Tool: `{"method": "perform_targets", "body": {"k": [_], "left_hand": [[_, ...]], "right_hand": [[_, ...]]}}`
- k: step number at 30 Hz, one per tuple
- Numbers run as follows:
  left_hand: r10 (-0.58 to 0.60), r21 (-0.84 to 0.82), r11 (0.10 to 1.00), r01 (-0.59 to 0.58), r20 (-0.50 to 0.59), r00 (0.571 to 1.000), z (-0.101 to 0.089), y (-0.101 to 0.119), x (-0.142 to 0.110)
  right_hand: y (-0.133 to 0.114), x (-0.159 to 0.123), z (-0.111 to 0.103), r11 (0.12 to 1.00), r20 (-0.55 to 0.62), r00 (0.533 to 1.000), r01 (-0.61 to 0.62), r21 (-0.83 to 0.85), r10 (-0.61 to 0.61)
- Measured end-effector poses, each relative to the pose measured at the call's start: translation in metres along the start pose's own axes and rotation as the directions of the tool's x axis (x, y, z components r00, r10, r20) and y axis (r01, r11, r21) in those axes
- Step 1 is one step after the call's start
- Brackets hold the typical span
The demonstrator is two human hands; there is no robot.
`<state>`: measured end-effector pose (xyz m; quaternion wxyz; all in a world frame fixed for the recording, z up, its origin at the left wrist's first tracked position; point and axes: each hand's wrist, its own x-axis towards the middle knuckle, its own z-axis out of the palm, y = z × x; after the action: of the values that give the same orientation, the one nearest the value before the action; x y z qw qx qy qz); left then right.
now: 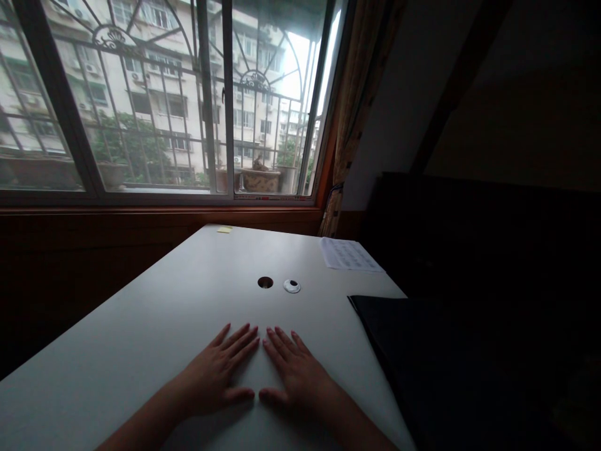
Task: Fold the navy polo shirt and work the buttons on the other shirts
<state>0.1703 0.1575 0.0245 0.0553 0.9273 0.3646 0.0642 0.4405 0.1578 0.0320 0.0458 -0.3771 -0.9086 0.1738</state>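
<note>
My left hand (218, 369) lies flat on the white table (141, 313), palm down, with its fingers spread. Beside it my right hand (295, 371) rests the same way, palm down and open. The two thumbs point at each other with a small gap between their tips, and the index fingers almost meet. Neither hand holds anything. Beyond the fingertips is a round hole (265, 282) in the tabletop. Just right of that hole lies a white round cap (292, 286) with a dark notch in it.
A printed sheet of paper (350, 254) lies at the far right corner, and a yellow sticky note (224, 230) at the far edge. A dark flat panel (422, 351) borders the table on the right. Behind stand a barred window (228, 125) and a tied curtain (345, 144).
</note>
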Motion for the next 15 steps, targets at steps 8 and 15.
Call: {"method": "perform_targets", "body": {"k": [8, 15], "left_hand": [[-0.013, 0.006, 1.0, 0.012, 0.036, 0.999, -0.0043, 0.0027, 0.0005], [-0.027, -0.009, 1.0, 0.027, 0.053, 0.998, -0.0035, 0.0016, 0.0014]], "right_hand": [[0.0, -0.0005, -0.0014, 1.0, 0.013, 1.0, -0.001, 0.003, 0.001], [0.0008, 0.0004, 0.0001, 1.0, 0.011, 1.0, -0.006, 0.005, 0.006]]}}
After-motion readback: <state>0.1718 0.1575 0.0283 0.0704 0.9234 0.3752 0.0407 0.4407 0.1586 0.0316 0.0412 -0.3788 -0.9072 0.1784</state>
